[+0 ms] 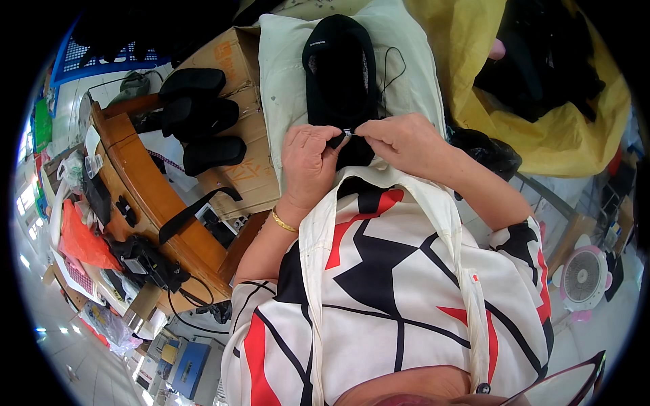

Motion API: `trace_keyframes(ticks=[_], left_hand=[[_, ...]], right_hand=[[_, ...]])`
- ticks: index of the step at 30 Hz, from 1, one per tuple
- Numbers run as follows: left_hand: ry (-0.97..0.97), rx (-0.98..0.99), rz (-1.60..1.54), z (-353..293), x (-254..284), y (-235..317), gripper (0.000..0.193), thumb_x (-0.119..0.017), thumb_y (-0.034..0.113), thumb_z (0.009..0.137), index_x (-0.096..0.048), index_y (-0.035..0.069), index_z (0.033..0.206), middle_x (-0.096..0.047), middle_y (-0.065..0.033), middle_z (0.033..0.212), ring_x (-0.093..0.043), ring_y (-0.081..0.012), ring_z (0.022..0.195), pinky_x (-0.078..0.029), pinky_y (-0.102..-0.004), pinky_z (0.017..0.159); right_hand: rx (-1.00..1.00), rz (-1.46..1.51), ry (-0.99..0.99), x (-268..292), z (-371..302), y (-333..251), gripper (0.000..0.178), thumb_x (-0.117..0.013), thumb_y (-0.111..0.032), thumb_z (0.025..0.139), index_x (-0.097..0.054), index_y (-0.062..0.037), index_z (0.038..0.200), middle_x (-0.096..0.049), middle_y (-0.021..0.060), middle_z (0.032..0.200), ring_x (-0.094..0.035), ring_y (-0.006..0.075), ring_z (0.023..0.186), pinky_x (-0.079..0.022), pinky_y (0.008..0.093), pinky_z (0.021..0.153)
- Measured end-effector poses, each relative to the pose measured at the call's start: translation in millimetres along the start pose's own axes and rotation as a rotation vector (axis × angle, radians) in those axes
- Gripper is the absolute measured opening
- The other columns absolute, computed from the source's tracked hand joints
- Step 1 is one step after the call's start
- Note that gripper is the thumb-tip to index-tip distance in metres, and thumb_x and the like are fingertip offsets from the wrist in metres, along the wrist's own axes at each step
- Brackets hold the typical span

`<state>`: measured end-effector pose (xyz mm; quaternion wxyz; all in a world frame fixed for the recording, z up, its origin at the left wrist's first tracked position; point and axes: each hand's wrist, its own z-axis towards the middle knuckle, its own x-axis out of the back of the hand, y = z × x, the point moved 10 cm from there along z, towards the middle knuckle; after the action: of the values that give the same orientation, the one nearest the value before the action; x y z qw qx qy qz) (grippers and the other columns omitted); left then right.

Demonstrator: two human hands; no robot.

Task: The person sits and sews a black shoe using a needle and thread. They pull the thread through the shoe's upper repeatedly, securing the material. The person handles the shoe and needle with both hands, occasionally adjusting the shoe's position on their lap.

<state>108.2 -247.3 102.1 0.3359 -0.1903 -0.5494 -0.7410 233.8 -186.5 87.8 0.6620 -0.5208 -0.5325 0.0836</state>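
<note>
A black, slipper-shaped fabric piece (338, 30) with a dark opening and a greyish lining lies on a pale cushion (284, 68) before me. Its near end is between my two hands. My left hand (308, 162) is closed, with thumb and finger pinching the fabric edge beside a small white tag (347, 132). From the other side, my right hand (403, 143) comes in with its fingertips pinched close to the tag. What the right fingers hold is too small to name. A thin dark thread (404, 61) loops over the cushion, right of the black piece.
Several dark, rounded pieces (213, 155) rest on a cardboard box (237, 68) at left, near a wooden table (145, 183). At right, a yellow sack (575, 155) holds black material. Farther down on that side is a pink-and-white fan (583, 274).
</note>
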Motion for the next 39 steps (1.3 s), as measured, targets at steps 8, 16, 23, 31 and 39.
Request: trace_keyframes(ticks=[8, 16, 23, 31, 39], left_hand=[[0.017, 0.038, 0.017, -1, 3, -2, 0.023, -0.077, -0.003, 0.067, -0.07, 0.006, 0.087, -0.069, -0.007, 0.084, -0.061, -0.0274, 0.079, -0.049, -0.0355, 0.07], [0.071, 0.021, 0.014, -6, 8, 3, 0.023, -0.076, -0.002, 0.07, -0.071, 0.006, 0.092, -0.069, -0.007, 0.088, -0.06, -0.0275, 0.078, -0.048, -0.0353, 0.07], [0.028, 0.055, -0.054, -14, 3, -6, 0.029, -0.075, -0.004, 0.071, -0.072, 0.007, 0.097, -0.067, -0.0073, 0.088, -0.059, -0.0267, 0.081, -0.047, -0.035, 0.07], [0.007, -0.026, -0.044, -15, 2, -2, 0.038, -0.073, -0.004, 0.063, -0.071, 0.008, 0.099, -0.063, -0.0059, 0.085, -0.057, -0.027, 0.078, -0.046, -0.037, 0.067], [-0.027, -0.114, -0.023, -13, -3, 4, 0.043, -0.074, -0.004, 0.059, -0.072, 0.007, 0.1, -0.063, -0.0056, 0.085, -0.056, -0.0266, 0.078, -0.046, -0.0374, 0.07]], right_hand=[[0.05, -0.145, 0.045, -14, 4, -9, 0.01, -0.061, -0.011, 0.084, -0.054, -0.0058, 0.088, -0.061, 0.011, 0.063, -0.063, 0.0308, 0.06, -0.049, 0.0414, 0.052], [0.118, -0.3, 0.114, -31, 1, -16, 0.012, -0.057, -0.012, 0.083, -0.05, -0.0058, 0.09, -0.062, 0.0085, 0.066, -0.066, 0.0268, 0.063, -0.052, 0.0385, 0.053], [-0.081, -0.074, 0.113, -28, 5, -2, 0.013, -0.054, -0.014, 0.094, -0.048, -0.0031, 0.096, -0.062, 0.015, 0.068, -0.065, 0.0323, 0.065, -0.051, 0.0427, 0.057], [-0.282, 0.394, -0.15, -25, 23, 9, 0.015, -0.058, -0.014, 0.097, -0.055, -0.0036, 0.106, -0.064, 0.0167, 0.083, -0.063, 0.0328, 0.074, -0.049, 0.0399, 0.067], [0.076, 0.094, 0.129, -12, 42, -10, 0.009, -0.061, -0.013, 0.094, -0.059, -0.004, 0.096, -0.057, 0.0118, 0.089, -0.06, 0.0296, 0.074, -0.049, 0.0361, 0.065]])
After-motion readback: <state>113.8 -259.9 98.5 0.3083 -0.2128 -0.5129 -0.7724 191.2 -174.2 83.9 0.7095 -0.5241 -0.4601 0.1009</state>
